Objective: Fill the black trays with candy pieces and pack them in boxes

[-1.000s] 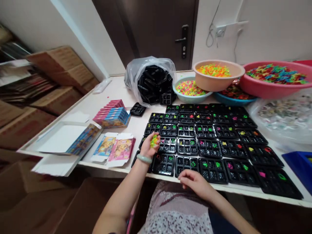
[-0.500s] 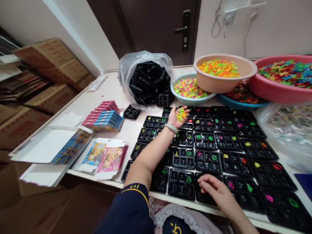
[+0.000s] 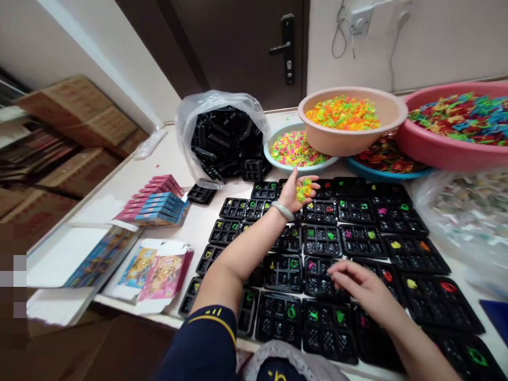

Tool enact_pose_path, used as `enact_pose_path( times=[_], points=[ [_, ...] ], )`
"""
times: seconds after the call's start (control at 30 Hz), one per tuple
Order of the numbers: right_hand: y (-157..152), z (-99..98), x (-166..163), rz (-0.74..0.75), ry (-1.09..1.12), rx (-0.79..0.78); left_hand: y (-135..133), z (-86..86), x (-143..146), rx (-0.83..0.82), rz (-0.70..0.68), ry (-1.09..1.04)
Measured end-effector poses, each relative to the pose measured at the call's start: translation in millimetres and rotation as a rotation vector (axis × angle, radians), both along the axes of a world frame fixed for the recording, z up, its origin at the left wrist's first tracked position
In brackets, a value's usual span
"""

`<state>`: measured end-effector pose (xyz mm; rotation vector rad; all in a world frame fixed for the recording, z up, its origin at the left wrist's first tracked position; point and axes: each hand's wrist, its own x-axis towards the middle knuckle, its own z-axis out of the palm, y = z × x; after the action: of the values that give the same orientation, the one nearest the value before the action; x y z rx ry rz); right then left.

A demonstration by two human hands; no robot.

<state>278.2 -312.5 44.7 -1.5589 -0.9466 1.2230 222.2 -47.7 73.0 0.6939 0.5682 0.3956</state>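
Observation:
My left hand (image 3: 298, 189) is stretched far out over the back rows of black compartment trays (image 3: 322, 239), palm up and cupped round several small yellow and green plastic pieces (image 3: 305, 189). A pale bangle sits on that wrist. My right hand (image 3: 359, 287) hovers low over the trays near the front, fingers curled and pinched together; what they hold, if anything, I cannot make out. Many tray compartments hold one small coloured piece.
Behind the trays stand a beige bowl (image 3: 391, 114), a light blue bowl (image 3: 296, 151) and a pink basin (image 3: 444, 151), all full of coloured pieces. A plastic bag of black trays (image 3: 222, 140) lies at the back left. Pink and blue boxes (image 3: 154, 198) and flat cartons (image 3: 159, 275) lie left.
My left hand has reached from the front left trays to the back rows, carrying the pieces. My right hand has moved forward from the table edge over the trays.

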Motion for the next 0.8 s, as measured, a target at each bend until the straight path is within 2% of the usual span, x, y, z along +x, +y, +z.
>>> enact_pose_path(
  times=[0.13,0.27,0.4,0.53,0.67,0.8],
  points=[
    [34,23.1,22,-0.093,-0.113,0.156,-20,-3.4,-1,0.017,-0.133,-0.011],
    [42,26.9,36,-0.263,-0.146,0.233,-24,-2.8,-29,0.068,-0.114,0.030],
    [26,9.6,39,-0.375,-0.138,0.203,-27,-6.5,-74,0.081,-0.062,0.107],
    [8,-13.4,39,-0.469,-0.070,0.149,-44,-23.3,-106,-0.010,-0.072,0.175],
    [-4,-26.7,38,-0.559,-0.015,0.112,-56,-40.3,-117,-0.091,-0.095,0.182],
    [-9,-33.9,34,-0.528,0.025,0.085,-49,-39.4,-116,-0.075,-0.057,0.186]
  ],
)
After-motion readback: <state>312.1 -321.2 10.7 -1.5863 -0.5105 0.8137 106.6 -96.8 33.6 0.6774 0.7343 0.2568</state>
